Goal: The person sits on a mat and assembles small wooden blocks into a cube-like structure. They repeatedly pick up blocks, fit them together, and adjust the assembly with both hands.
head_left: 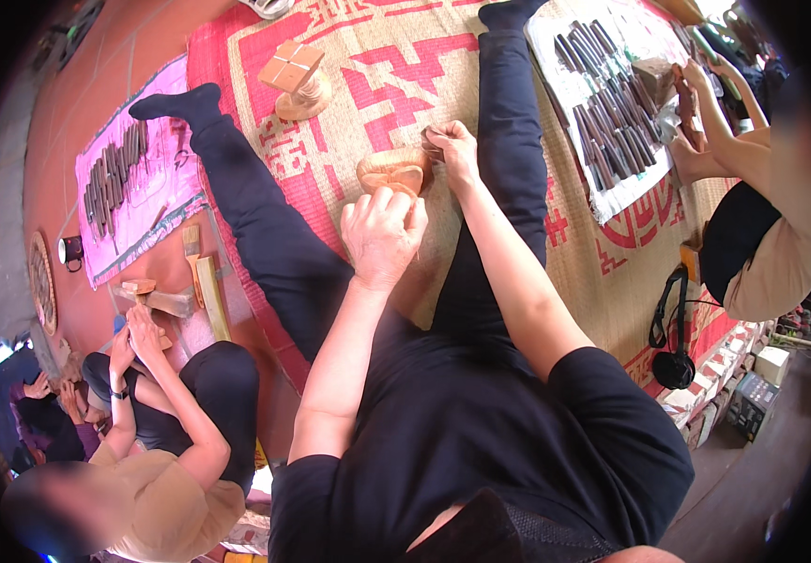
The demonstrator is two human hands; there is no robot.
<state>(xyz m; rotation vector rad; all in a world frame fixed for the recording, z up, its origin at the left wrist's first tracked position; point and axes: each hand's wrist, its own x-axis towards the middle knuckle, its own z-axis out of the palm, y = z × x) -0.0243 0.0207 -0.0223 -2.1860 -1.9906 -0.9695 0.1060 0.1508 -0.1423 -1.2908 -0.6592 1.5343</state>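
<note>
A pale brown wooden carving [393, 172] with rounded, cut shapes on its face is between my outstretched legs, just beyond my hands. My left hand [382, 235] is closed in a fist at the carving's near edge, knuckles up; its fingers hide whatever is inside. At the carving's right edge, my right hand [455, 150] is closed, fingers pinching a small dark brown thing too unclear to name. Farther off, left of the carving, a square wooden block [291, 66] crossed by pale bands rests on a rounded wooden piece [304, 98].
I sit on a red and straw patterned mat [405, 80]. Rows of carving tools lie on a pink cloth [157, 188] at left and a white cloth [631, 183] at right. Co-workers sit on both sides. A brush [191, 242], a mug [70, 251] and headphones [673, 361] lie around.
</note>
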